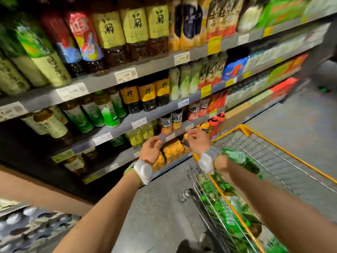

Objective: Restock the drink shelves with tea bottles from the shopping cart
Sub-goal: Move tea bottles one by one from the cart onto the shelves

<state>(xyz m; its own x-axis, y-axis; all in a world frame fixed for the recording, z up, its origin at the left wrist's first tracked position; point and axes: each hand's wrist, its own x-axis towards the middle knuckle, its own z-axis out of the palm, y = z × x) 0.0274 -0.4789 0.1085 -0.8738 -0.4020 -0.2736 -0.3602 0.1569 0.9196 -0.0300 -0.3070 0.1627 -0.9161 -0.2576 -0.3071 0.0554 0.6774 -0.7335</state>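
Down at the low shelves, both hands are raised side by side in front of the stock, and neither holds a bottle. The left hand [152, 148] has its palm turned up and its fingers loosely curled around nothing. The right hand [197, 140] sits just at three o'clock of it, knuckles toward the camera, fingers bent; motion blur hides whether the fingertips pinch anything small, but no bottle is in it. Each wrist carries a pale padded band.

The tea bottles [235, 216] lie on their sides in the shopping cart [242, 129], green labels jumbled together, at about five o'clock of the right hand and well apart from it, below the right forearm. They are heaped loosely, likely because the cart only ferries them; the cart itself stands close against the shelf front so that a reach down and across is short. One bottle with a pale green label pokes up just behind the right wrist.

On the shelves [102, 83] the drinks stand upright in rows, labels facing outward, with price tags [125, 75] on the shelf edges. Green-labelled bottles [109, 114] much like the cart's stand at ten o'clock of the left hand, on the tier above the hands. I judge that is where the stock belongs, and that the next step is to reach down into the cart.
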